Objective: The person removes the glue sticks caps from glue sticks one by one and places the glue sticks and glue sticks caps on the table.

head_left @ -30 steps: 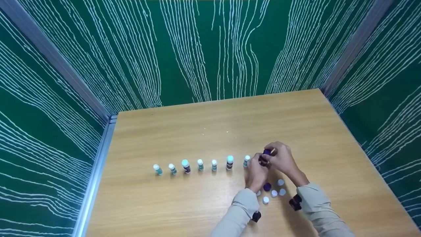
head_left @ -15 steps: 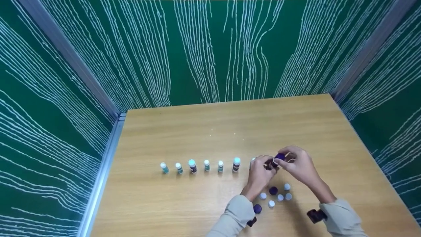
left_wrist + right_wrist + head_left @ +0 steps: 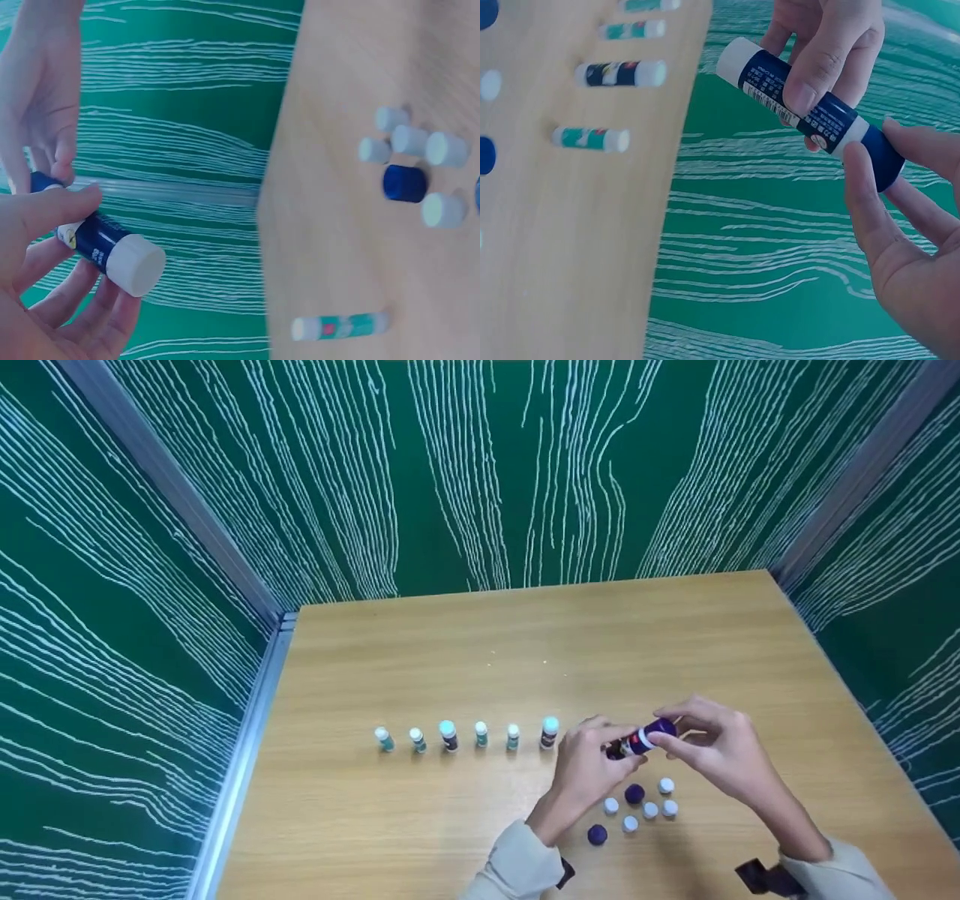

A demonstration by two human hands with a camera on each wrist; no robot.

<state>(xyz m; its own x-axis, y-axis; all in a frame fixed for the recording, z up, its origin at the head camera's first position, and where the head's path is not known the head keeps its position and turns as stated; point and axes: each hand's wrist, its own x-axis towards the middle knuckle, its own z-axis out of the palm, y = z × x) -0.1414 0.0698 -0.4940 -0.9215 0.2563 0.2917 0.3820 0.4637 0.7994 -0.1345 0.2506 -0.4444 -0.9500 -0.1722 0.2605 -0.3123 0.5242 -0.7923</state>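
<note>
A dark blue glue stick [image 3: 637, 741] with a white base is held tilted above the table, between both hands. My left hand [image 3: 589, 757] grips its barrel, thumb across the label in the right wrist view. At the other end, my right hand [image 3: 724, 746] pinches the dark blue cap [image 3: 883, 159] between thumb and fingers. The cap sits against the white collar of the barrel. In the left wrist view, the white base [image 3: 136, 265] points out of the left hand, while the cap end is partly hidden behind the fingers.
Left of the hands, several glue sticks stand in a row, small teal ones [image 3: 512, 736] and larger dark ones [image 3: 550, 731]. Below the hands lie loose white caps [image 3: 650, 810] and dark blue caps [image 3: 634, 793]. Green walls with white lines enclose the wooden table [image 3: 360, 825].
Both hands have moved right with the glue stick, and the right hand has swung outward. The stick now lies more tilted and shows more of its length. The head view has shifted slightly.
</note>
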